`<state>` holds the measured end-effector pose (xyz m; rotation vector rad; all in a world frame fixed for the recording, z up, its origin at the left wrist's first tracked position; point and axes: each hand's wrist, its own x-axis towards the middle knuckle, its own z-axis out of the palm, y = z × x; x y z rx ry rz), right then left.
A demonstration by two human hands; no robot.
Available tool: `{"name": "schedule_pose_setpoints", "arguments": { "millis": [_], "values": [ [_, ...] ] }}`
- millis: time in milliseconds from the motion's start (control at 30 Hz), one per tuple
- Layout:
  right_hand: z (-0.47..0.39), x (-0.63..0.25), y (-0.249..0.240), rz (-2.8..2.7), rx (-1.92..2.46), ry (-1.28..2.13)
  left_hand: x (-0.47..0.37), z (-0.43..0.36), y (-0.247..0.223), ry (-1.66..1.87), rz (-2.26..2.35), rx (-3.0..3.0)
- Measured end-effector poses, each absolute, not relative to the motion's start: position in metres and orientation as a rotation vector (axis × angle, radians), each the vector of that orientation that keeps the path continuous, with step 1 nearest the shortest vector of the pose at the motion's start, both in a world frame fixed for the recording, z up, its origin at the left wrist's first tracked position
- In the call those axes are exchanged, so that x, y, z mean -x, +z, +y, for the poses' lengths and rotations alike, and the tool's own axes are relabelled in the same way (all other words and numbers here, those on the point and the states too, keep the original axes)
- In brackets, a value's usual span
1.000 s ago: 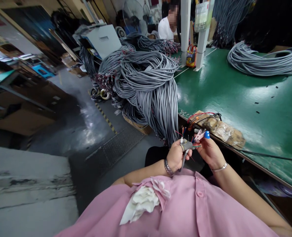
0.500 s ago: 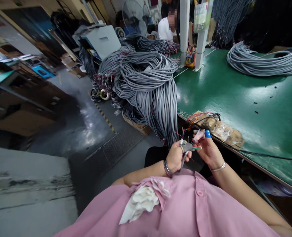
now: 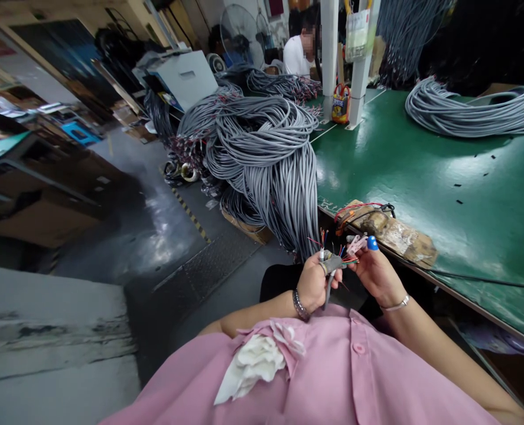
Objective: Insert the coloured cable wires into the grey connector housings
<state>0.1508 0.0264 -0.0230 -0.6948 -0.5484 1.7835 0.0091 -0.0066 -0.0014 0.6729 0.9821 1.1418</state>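
My left hand (image 3: 312, 281) is closed round a grey cable (image 3: 327, 295) in front of my chest. Thin coloured wires (image 3: 322, 239) stick up from it, and another fan of wires (image 3: 349, 260) points toward my right hand. A grey covering (image 3: 331, 264) lies over what seems to be my left thumb. My right hand (image 3: 379, 275) is bent and closed beside the wire ends, with a blue cap (image 3: 372, 242) on one digit. Something pale pink (image 3: 357, 244) is at its fingertips; whether it is held or wrapped round a finger is unclear.
A taped wooden block (image 3: 399, 239) with red and black leads lies on the green table's (image 3: 421, 171) near edge. Grey cable coils (image 3: 266, 136) are heaped to the left; another coil (image 3: 474, 109) rests at the back right. A person (image 3: 296, 56) sits beyond the posts (image 3: 359, 88).
The right fingers have shifted slightly, and the pale pink thing shows at a different angle. More of the coloured wires are visible between my hands. My left hand keeps its hold.
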Motion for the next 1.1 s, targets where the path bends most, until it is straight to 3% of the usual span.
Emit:
{"name": "schedule_pose_setpoints", "arguments": {
  "millis": [667,900,1100],
  "values": [
    [0.027,-0.152,-0.029,-0.536,0.691,1.81,-0.012,-0.009,-0.011,1.096,1.019,-0.639],
    [0.013,-0.159,-0.027,-0.832,0.815,1.992,0.002,-0.019,-0.023,1.126,1.074,-0.781],
    [0.004,-0.151,-0.023,-1.177,1.002,1.757,0.003,-0.023,-0.029,1.11,1.093,-0.893]
  ]
}}
